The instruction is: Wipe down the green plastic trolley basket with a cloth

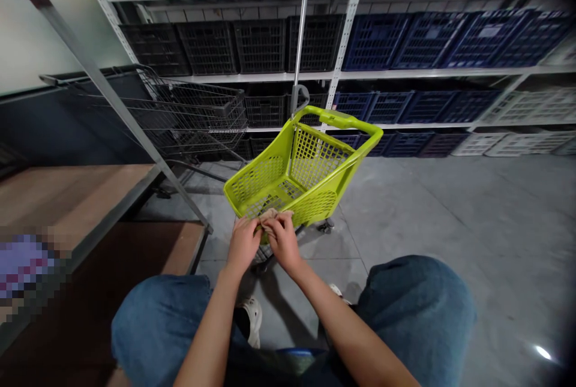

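In front of my knees stands a lime-green plastic shopping cart (315,210) with perforated sides, its basket holding nothing that I can make out. Both hands meet at its near rim. My left hand (244,243) is closed, its fingertips pinching the left part of a crumpled beige cloth (269,214). My right hand (284,240) grips the same cloth from the right, fingers bent over it. The cloth lies against or just above the rim; whether it touches is hidden by my fingers.
Behind the cart, a white metal rack (270,78) holds rows of black, blue and white crates. A wire shopping cart (198,105) stands at the back left. Close on my left is a metal-framed wooden shelf (166,243). A metal pole (302,27) rises behind the green cart.
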Demonstrator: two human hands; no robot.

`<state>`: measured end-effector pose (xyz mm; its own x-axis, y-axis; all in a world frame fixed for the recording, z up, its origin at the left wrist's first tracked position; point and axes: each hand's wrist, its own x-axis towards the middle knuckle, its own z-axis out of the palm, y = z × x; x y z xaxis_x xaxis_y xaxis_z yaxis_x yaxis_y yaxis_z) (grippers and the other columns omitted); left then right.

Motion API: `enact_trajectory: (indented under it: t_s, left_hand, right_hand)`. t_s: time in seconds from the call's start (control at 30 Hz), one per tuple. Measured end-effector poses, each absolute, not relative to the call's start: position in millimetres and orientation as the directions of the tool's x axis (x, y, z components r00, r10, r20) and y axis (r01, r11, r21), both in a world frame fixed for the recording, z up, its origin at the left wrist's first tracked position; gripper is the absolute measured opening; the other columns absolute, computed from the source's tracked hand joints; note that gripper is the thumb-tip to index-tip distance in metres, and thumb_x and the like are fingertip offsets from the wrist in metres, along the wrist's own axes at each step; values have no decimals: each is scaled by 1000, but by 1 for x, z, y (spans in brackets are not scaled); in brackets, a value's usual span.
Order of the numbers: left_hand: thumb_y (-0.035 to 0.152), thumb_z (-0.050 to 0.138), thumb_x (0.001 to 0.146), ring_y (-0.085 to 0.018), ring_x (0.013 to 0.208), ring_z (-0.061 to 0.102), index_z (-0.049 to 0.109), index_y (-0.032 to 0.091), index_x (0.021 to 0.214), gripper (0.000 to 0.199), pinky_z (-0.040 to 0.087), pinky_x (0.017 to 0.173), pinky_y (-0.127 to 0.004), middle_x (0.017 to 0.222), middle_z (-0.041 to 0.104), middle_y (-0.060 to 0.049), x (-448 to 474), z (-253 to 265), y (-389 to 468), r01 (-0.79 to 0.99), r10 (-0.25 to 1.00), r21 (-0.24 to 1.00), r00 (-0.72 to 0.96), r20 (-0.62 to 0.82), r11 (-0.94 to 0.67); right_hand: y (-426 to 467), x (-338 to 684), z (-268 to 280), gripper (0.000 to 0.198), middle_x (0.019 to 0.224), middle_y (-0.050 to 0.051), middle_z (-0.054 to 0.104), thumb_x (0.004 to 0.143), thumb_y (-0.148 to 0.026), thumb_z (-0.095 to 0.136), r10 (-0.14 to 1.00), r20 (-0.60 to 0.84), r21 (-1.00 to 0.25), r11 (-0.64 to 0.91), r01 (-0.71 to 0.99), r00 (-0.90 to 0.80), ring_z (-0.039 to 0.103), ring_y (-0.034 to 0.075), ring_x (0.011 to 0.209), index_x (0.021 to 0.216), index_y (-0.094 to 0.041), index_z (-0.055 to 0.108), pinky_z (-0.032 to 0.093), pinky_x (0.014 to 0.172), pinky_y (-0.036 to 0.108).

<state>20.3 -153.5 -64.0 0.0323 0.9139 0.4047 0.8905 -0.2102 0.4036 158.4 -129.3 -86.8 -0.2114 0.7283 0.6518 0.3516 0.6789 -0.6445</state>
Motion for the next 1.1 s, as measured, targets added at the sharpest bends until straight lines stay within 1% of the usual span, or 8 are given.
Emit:
enact_trajectory:
  t_s: [0.13,0.33,0.5,0.6,0.7,0.8,0.97,1.1]
  left_hand:
    - [18,57,87,-19,92,63,62,22,98,12,42,104,-43,94,71,-3,18,-65,-154,871,907,429,43,418,-239]
    - [22,59,87,-21,93,63,63,23,98,11,45,97,-43,95,71,-4,24,-63,-155,863,910,459,3,415,-212]
    - [21,61,87,-21,92,63,63,23,97,11,45,98,-42,93,70,-3,25,-61,-154,852,914,478,-1,406,-212]
    - [19,61,86,-20,93,63,64,23,98,13,44,100,-43,92,70,-3,24,-61,-154,847,914,490,-12,406,-206]
    - [17,61,85,-21,93,63,64,23,98,14,44,99,-43,92,70,-3,25,-60,-154,847,917,494,-20,398,-196]
    - [19,60,86,-21,94,62,64,23,98,13,45,96,-41,93,69,-4,25,-59,-155,849,918,493,-24,396,-191]
    - [22,62,86,-20,95,61,64,22,99,13,47,91,-39,94,70,-4,19,-60,-154,850,917,485,-8,399,-204]
    - [21,60,87,-20,96,63,64,23,100,13,41,103,-44,98,71,-3,12,-65,-152,845,912,487,3,410,-222]
  right_hand:
    - [-124,168,-124,21,103,6,49,85,-14,52,767,617,-703,638,313,-179,50,20,100,98,-25,65,46,92,38]
    - [-125,177,-200,12,86,3,50,77,-14,46,912,398,-891,360,276,97,51,19,86,74,-21,56,46,81,35]
    - [-116,173,-150,11,85,3,53,76,-16,49,880,411,-901,351,254,240,50,20,87,79,-20,59,43,82,34]
    - [-110,171,-96,10,92,4,54,78,-17,53,822,515,-854,471,220,241,50,20,94,85,-21,59,41,88,37]
    - [-110,167,-85,12,100,5,50,78,-17,54,778,577,-816,533,224,249,49,21,101,88,-22,57,39,94,40]
    - [-115,161,-127,6,99,4,45,78,-17,52,805,559,-821,501,275,201,47,21,100,81,-22,51,39,94,41]
    - [-122,157,-209,9,87,1,43,80,-19,48,920,384,-892,350,285,72,44,18,82,73,-22,44,41,78,33]
    - [-123,155,-202,14,76,-2,42,80,-20,48,941,329,-918,298,263,81,42,17,75,68,-23,40,39,72,29]
